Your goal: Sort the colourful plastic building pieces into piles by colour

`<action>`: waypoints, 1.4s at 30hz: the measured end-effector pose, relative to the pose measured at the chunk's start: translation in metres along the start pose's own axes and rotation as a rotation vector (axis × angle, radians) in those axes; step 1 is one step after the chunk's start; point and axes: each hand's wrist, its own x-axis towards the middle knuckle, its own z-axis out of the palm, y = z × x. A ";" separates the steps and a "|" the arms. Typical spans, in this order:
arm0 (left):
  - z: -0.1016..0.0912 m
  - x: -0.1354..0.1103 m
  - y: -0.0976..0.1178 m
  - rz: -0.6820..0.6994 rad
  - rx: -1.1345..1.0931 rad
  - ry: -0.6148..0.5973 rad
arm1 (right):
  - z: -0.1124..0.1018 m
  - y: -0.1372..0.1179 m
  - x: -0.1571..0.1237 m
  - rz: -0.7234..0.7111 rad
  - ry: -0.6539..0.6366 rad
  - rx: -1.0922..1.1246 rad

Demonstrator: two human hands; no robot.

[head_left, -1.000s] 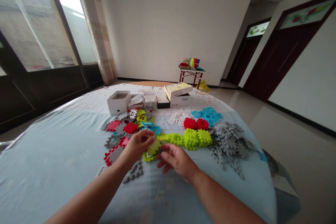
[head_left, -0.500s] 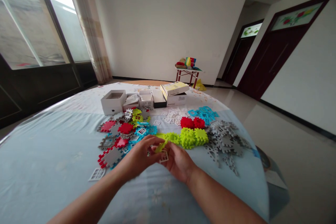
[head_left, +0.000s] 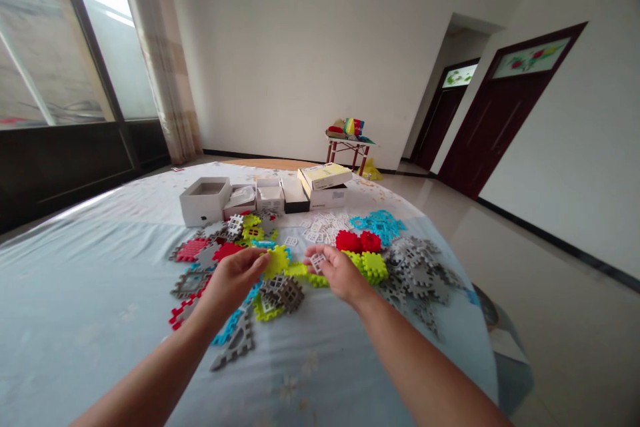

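Between the fingertips of my left hand [head_left: 239, 275] is a yellow-green toothed building tile [head_left: 277, 261], held above the pile. My right hand [head_left: 340, 272] pinches a small white window piece [head_left: 318, 261] a short way to the right, apart from the tile. Under and beyond both hands lie stacked lime-green tiles [head_left: 371, 267]. Grey-brown toothed pieces [head_left: 283, 293] rest on the cloth just below the gap between my hands. Red tiles [head_left: 190, 250], blue pieces and grey frames spread near my left wrist, partly hidden by it.
Grey tiles [head_left: 423, 263] are heaped at the right, with blue frames [head_left: 380, 224], red tiles [head_left: 359, 241] and white window pieces [head_left: 327, 227] behind. Small boxes [head_left: 205, 203] line the back. A patterned cloth [head_left: 100, 320] covers the round table.
My hands have moved apart, separating the green tile and the white window piece. The grey-brown pieces that my hands and arm covered now show. The view has shifted slightly right.
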 end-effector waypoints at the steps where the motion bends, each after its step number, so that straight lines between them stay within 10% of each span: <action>1: 0.000 0.000 -0.001 0.005 0.006 -0.010 | -0.005 -0.001 0.014 -0.037 0.033 -0.076; 10: 0.000 0.005 -0.013 0.054 0.023 -0.105 | -0.039 -0.018 0.093 -0.285 0.305 -0.356; 19: 0.003 0.005 -0.023 0.146 0.172 -0.025 | -0.029 -0.016 -0.003 -0.100 0.185 -0.306; 24: 0.010 0.000 -0.007 0.372 0.345 0.007 | -0.012 0.004 -0.051 -0.005 -0.163 -0.433; 34: 0.075 0.023 0.014 0.630 0.658 -0.332 | 0.001 0.033 -0.049 0.042 -0.177 -0.405; 42: 0.057 0.036 0.010 0.559 0.691 -0.415 | -0.003 0.039 -0.050 -0.027 -0.193 -0.408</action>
